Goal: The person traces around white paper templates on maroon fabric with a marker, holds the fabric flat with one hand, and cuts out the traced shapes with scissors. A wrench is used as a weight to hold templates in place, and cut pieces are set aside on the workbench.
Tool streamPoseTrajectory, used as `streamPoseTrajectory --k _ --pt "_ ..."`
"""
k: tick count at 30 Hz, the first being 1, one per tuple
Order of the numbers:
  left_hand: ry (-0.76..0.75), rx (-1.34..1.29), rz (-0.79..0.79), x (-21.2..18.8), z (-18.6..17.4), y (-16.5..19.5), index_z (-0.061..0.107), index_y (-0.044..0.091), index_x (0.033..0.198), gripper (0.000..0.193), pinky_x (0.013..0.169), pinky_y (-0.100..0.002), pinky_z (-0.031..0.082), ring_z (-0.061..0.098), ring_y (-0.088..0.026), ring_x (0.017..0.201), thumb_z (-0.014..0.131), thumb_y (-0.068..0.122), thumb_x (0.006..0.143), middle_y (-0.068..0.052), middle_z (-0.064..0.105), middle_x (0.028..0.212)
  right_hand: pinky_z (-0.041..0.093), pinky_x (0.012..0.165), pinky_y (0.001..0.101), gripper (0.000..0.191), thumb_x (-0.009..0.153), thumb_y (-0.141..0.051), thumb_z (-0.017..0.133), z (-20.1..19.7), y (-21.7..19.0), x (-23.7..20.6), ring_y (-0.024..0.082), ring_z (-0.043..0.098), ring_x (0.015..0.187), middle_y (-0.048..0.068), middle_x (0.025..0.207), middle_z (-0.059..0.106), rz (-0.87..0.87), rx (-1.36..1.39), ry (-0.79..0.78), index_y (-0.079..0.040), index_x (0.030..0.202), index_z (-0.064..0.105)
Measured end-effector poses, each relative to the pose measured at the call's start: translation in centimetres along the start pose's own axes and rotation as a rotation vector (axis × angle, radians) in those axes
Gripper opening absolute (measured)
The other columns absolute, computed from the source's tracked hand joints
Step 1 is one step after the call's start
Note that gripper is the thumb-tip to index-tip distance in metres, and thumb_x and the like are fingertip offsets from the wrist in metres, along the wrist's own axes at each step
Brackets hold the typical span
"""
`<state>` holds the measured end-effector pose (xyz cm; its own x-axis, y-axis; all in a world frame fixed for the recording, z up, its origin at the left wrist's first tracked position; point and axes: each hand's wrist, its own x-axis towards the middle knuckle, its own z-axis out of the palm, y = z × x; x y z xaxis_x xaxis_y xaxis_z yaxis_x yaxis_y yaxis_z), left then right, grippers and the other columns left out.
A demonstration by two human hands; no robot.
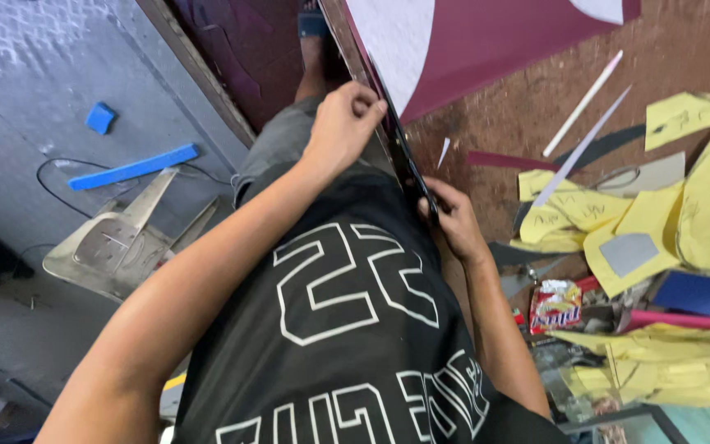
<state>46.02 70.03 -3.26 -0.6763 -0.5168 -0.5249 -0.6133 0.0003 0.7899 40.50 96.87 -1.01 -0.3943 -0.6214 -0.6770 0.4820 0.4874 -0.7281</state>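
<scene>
Far L on the floor: small blue block [101, 117], long blue strip [133, 167], and a grey plastic seat [117, 242] tipped over, all well apart from my hands.

My left hand [345, 119] is up at the bench edge, fingers closed in a tight pinch on the upper part of the black strip [400, 144]. The strip is narrow and dark, and I can't tell exactly what it's made of. It runs along the edge of the maroon sheet [495, 41], touching it. Its long axis goes diagonally, from the top by my L fingertips down and to the R toward my body.

My right hand [452, 220] is at the lower end, fingers curled shut round that end, thumb side hidden. So both hands are on the one strip, L at the far end and R at the near end, w/ the free stretch between them lying straight along the sheet edge. R hand is closer to my torso, L is closer to the sheet corner.

R of that is the brown bench top [519, 115], w/ a white stick [583, 103] lying slanted on it. Further R there's a heap of yellow paper patterns [700, 205] overlapping each other. A red snack packet [555, 304] sits just beside my R forearm, not touching it as far as I can see.
</scene>
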Motion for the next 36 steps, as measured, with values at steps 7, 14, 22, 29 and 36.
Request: streamPoseTrajectory --k 7,14,22,29,36 --pt "-0.02 -0.02 0.008 0.7 -0.1 0.2 0.072 0.002 0.089 0.018 0.062 -0.033 0.053 0.067 -0.016 0.065 0.074 0.019 0.088 -0.007 0.07 0.072 0.047 0.089 0.0208 0.045 0.096 -0.024 0.073 0.2 -0.5 -0.1 0.005 0.057 0.1 -0.003 0.115 0.068 -0.031 0.005 -0.021 0.0 0.134 0.066" --pt "-0.089 -0.04 -0.056 0.2 -1.1 -0.3 0.07 0.001 0.09 0.016 0.058 -0.032 0.049 0.063 -0.014 0.062 0.072 0.017 0.088 -0.008 0.068 0.07 0.043 0.075 0.0195 0.043 0.096 -0.025 0.071 1.3 -1.9 1.3 0.004 0.052 0.084 -0.006 0.098 0.063 0.003 0.074 -0.02 -0.001 0.132 0.067" --pt "-0.107 -0.036 -0.01 0.1 -1.5 -1.2 0.07 0.001 0.089 0.014 0.064 -0.032 0.052 0.064 -0.014 0.067 0.072 0.014 0.088 -0.007 0.069 0.074 0.04 0.069 0.0192 0.043 0.096 -0.024 0.073 1.3 -3.4 1.6 0.003 0.049 0.077 -0.008 0.088 0.058 0.023 0.078 -0.034 -0.001 0.132 0.066" --pt "-0.146 -0.002 -0.094 -0.1 -2.7 -0.7 0.069 0.001 0.09 0.016 0.064 -0.033 0.052 0.064 -0.016 0.065 0.072 0.017 0.09 -0.008 0.069 0.072 0.042 0.068 0.0202 0.041 0.097 -0.023 0.07 2.2 -5.7 3.2 0.004 0.051 0.074 -0.007 0.081 0.057 0.01 0.076 -0.037 -0.002 0.131 0.067" --pt "-0.154 0.036 -0.032 -0.3 -3.4 -1.1 0.07 0.001 0.09 0.018 0.065 -0.034 0.053 0.067 -0.019 0.068 0.072 0.019 0.088 -0.011 0.07 0.076 0.043 0.07 0.021 0.04 0.098 -0.02 0.07 2.3 -6.5 3.7 0.005 0.051 0.074 -0.006 0.079 0.055 -0.016 0.084 -0.071 -0.001 0.134 0.066"
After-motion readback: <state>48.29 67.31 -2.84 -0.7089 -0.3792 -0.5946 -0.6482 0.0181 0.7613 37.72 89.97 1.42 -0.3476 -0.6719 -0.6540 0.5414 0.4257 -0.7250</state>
